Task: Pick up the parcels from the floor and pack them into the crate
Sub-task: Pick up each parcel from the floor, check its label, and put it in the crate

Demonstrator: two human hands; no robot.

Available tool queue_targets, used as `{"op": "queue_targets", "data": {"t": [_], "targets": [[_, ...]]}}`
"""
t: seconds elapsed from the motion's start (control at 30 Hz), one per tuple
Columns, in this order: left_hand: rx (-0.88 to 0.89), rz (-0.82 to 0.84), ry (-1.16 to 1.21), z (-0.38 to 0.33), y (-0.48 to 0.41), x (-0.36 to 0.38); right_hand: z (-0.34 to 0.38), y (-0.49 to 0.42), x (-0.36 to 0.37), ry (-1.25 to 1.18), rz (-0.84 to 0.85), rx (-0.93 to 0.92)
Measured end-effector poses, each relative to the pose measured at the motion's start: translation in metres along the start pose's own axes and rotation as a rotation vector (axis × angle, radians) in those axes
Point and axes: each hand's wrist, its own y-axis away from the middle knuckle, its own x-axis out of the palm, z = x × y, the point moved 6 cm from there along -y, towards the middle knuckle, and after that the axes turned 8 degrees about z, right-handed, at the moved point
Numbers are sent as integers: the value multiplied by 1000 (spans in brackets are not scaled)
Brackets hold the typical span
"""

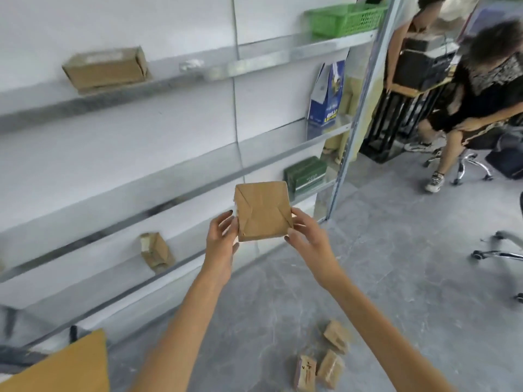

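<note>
- The brown paper parcel (261, 212) is held off the floor in front of the shelving, its folded-flap face toward the camera. It is gripped by its side edges, a hold that probably lets the person turn it before packing.
- The left hand (220, 236) clasps the left edge with curled fingers. The right hand (307, 236) pinches the lower right corner, so neither hand is free.
- Three more paper parcels (329, 369) lie close together on the grey floor (396, 278) below the arms, not yet picked up.
- No crate is plainly visible. The tan shape (70, 363) at lower left may belong to one, but I cannot tell.
- A green mesh basket (345, 19) sits on the top shelf, well apart.
</note>
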Motion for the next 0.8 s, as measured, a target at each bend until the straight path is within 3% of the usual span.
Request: {"op": "queue_targets", "data": {"t": [0.2,0.4,0.5,0.63,0.73,0.8], "targets": [[2,354,11,-90,25,39,99,-5,-13,-103,33,-111],[300,330,-201,-142,59,62,140,3,0,69,111,-113],[331,427,-322,-150,72,67,143,3,-5,-178,151,-68],[206,334,-244,-150,67,49,141,11,3,-671,454,-11],[153,523,-166,-145,72,55,135,18,22,-855,577,73],[183,603,-111,-146,78,59,125,18,32,-882,571,130]]}}
